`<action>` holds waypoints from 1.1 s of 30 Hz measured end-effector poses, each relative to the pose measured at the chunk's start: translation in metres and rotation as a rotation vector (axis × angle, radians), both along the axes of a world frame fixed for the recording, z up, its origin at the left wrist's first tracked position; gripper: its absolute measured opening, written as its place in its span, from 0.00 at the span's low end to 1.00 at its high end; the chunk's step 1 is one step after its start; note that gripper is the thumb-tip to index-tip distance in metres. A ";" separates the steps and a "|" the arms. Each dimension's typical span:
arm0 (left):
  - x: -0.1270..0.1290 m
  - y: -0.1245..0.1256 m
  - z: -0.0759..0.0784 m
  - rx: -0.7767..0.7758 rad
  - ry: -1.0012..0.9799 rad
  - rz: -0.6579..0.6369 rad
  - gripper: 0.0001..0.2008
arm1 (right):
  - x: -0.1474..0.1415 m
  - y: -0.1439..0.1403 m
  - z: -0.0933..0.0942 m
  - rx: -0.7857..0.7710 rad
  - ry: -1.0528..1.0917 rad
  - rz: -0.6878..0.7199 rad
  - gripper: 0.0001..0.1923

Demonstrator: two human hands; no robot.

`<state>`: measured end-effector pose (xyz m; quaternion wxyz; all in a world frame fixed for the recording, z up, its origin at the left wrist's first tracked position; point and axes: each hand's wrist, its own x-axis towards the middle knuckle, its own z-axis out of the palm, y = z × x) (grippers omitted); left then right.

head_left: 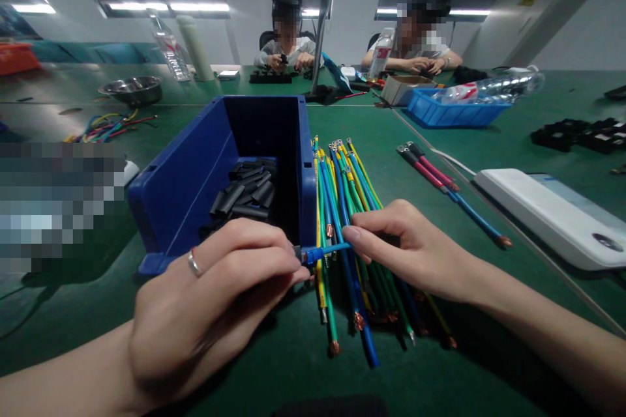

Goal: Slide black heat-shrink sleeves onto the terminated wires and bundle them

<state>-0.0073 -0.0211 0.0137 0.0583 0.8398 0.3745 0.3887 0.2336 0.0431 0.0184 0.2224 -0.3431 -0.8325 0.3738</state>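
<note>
My left hand is closed in a pinch on a short black tube, mostly hidden by the fingers. A thin blue wire runs from that tube to my right hand, whose thumb and forefinger grip it. Where wire and tube meet there is a wider blue piece; its exact fit is hidden. Beneath my right hand lies a bundle of green, yellow and blue wires, some with metal lugs and others with bare copper ends. Just beyond my left hand stands a blue bin holding several black tubes.
Red and blue wires lie at right, near a white power bank. Farther back are a blue tray with plastic bottles, a metal bowl and a metal pole. Two people sit across the green table.
</note>
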 end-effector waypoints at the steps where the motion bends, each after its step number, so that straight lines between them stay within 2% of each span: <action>1: 0.000 0.000 0.000 -0.006 0.007 -0.017 0.14 | -0.001 -0.001 0.000 0.006 0.000 0.004 0.26; 12: -0.001 -0.003 0.000 -0.018 0.006 -0.035 0.19 | -0.003 -0.003 -0.001 0.019 -0.045 0.022 0.25; 17: -0.002 -0.002 -0.004 -0.007 0.031 -0.021 0.15 | -0.004 -0.005 -0.002 0.041 -0.039 0.032 0.24; 24: -0.003 0.000 -0.003 0.131 0.124 0.109 0.11 | 0.001 0.000 0.001 0.107 -0.008 -0.025 0.25; 33: 0.005 0.004 0.001 0.065 0.175 0.149 0.14 | 0.011 0.007 0.006 0.160 -0.045 -0.080 0.26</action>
